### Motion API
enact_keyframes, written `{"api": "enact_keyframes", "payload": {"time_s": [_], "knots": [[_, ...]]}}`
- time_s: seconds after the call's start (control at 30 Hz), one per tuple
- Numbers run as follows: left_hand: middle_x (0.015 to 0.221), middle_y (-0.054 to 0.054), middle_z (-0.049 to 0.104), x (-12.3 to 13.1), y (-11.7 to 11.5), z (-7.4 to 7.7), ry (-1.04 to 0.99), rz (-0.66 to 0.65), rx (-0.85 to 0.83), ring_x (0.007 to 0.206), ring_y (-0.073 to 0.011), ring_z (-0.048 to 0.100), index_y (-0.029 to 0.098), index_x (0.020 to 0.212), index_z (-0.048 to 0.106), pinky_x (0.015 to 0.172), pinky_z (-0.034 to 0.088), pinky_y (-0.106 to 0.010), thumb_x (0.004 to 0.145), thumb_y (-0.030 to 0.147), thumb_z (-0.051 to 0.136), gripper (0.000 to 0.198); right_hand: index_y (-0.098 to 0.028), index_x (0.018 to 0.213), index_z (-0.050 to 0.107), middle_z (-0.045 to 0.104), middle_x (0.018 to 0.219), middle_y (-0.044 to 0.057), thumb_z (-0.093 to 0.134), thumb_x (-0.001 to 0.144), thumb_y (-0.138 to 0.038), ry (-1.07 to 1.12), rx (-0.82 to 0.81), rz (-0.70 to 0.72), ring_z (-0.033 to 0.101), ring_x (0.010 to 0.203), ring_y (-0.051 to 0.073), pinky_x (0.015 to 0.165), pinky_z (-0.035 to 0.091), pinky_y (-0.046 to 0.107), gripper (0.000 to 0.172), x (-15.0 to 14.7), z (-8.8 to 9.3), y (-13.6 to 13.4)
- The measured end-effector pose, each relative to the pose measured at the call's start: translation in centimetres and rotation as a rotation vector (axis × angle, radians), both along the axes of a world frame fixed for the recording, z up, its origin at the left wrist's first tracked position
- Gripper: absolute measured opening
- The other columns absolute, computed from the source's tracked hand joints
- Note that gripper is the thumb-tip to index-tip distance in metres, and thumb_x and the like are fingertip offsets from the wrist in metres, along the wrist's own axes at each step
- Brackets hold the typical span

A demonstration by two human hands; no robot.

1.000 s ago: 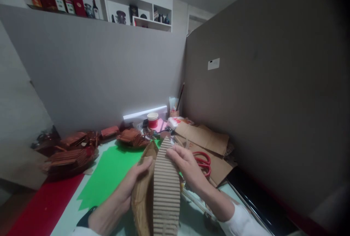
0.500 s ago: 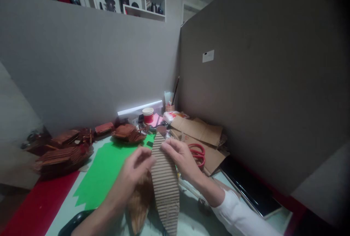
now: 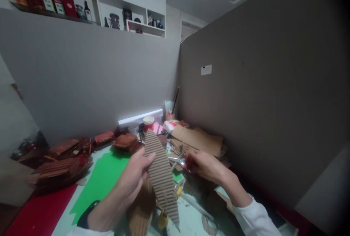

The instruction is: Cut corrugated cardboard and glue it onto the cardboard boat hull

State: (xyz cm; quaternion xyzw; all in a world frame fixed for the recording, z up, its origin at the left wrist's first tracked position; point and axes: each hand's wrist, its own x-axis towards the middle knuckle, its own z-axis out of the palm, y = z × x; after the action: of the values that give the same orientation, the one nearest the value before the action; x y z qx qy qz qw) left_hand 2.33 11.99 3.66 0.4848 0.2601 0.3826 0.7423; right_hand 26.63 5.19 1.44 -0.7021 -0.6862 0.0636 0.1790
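The left hand (image 3: 133,174) grasps a leaf-shaped, ribbed brown cardboard piece (image 3: 162,177) at the frame's lower centre, and the right hand (image 3: 206,166) clasps red-handled metal scissors (image 3: 188,164) just right of it.

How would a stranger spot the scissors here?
Below the dark partition is a pale table; over it, find the right hand. That hand holds the scissors, blades pointing left toward the ridged cardboard. Their shiny metal and red handles set them apart from the brown cardboard nearby.
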Motion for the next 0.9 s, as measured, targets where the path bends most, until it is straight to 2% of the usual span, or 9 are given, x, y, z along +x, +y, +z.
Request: {"api": "enact_keyframes", "payload": {"time_s": [0.1,0.2,0.33,0.5,0.63,0.77,0.83,0.87,0.9], "knots": [[0.109,-0.011,0.073,0.0,0.4,-0.1,-0.031,0.021,-0.003,0.099,-0.0240,0.068,0.014,0.108,0.066,0.076,0.054,-0.029,0.077,0.022,0.074,0.033,-0.015,0.095,0.064,0.064,0.092,0.002,0.063,0.091,-0.026,-0.120,-0.073,-0.010,0.061,0.084,0.017,0.078,0.051,0.036,0.012,-0.7,-0.6,0.4],[0.107,-0.010,0.073,-0.2,0.5,0.1,-0.046,0.024,-0.012,0.101,-0.0249,0.067,0.015,0.103,0.068,0.076,0.054,-0.029,0.073,0.022,0.077,0.032,-0.015,0.100,0.064,0.065,0.101,0.005,0.059,0.095,-0.030,-0.189,-0.101,-0.044,0.063,0.090,0.018,0.082,0.052,0.039,0.016,-1.2,-0.8,0.7],[0.105,-0.008,0.074,-0.6,0.5,0.6,-0.066,0.037,-0.013,0.101,-0.0240,0.067,0.017,0.099,0.070,0.074,0.055,-0.027,0.075,0.020,0.076,0.025,-0.015,0.098,0.064,0.066,0.099,0.005,0.060,0.093,-0.026,-0.205,-0.092,-0.063,0.063,0.090,0.019,0.082,0.051,0.039,0.013,-0.8,-0.5,0.3],[0.104,-0.007,0.074,-1.0,0.8,1.3,-0.100,0.103,0.004,0.099,-0.0217,0.068,0.017,0.098,0.070,0.070,0.054,-0.023,0.079,0.017,0.072,0.019,-0.018,0.084,0.058,0.065,0.092,0.011,0.056,0.082,-0.014,-0.086,0.026,-0.088,0.060,0.084,0.024,0.074,0.045,0.035,0.005,1.6,1.3,-1.9],[0.103,-0.008,0.074,-1.1,0.8,1.6,-0.123,0.150,0.028,0.097,-0.0206,0.068,0.015,0.100,0.068,0.070,0.054,-0.022,0.082,0.017,0.069,0.019,-0.021,0.083,0.048,0.061,0.082,0.006,0.051,0.079,-0.019,0.118,0.139,-0.063,0.056,0.073,0.022,0.068,0.043,0.035,0.005,2.5,2.7,-2.5],[0.104,-0.009,0.073,-1.2,0.4,1.9,-0.131,0.191,0.049,0.097,-0.0194,0.068,0.013,0.104,0.066,0.070,0.055,-0.022,0.086,0.016,0.065,0.018,-0.021,0.118,0.040,0.060,0.099,0.007,0.045,0.086,-0.028,0.413,0.249,0.035,0.059,0.086,0.020,0.071,0.047,0.031,0.033,0.1,2.7,-1.6],[0.104,-0.009,0.073,-1.2,0.2,2.1,-0.129,0.201,0.055,0.097,-0.0192,0.068,0.013,0.105,0.065,0.070,0.055,-0.022,0.087,0.018,0.064,0.018,-0.023,0.130,0.033,0.056,0.089,0.002,0.041,0.092,-0.037,0.629,0.247,0.093,0.056,0.070,0.016,0.059,0.045,0.027,0.041,-1.9,2.1,-1.1],[0.104,-0.009,0.073,-1.2,0.0,2.2,-0.130,0.200,0.060,0.097,-0.0191,0.068,0.013,0.106,0.065,0.071,0.055,-0.022,0.088,0.018,0.064,0.019,-0.024,0.130,0.035,0.054,0.084,0.000,0.046,0.092,-0.042,0.851,0.221,0.132,0.052,0.063,0.014,0.055,0.042,0.026,0.044,-2.9,1.7,-0.8],[0.105,-0.009,0.073,-1.2,-0.1,2.4,-0.131,0.198,0.064,0.098,-0.0189,0.067,0.013,0.106,0.065,0.072,0.055,-0.022,0.088,0.019,0.063,0.019,-0.024,0.127,0.039,0.051,0.080,-0.002,0.051,0.090,-0.046,0.939,0.206,0.165,0.048,0.058,0.013,0.053,0.041,0.025,0.045,-3.9,1.3,-0.6]]}}
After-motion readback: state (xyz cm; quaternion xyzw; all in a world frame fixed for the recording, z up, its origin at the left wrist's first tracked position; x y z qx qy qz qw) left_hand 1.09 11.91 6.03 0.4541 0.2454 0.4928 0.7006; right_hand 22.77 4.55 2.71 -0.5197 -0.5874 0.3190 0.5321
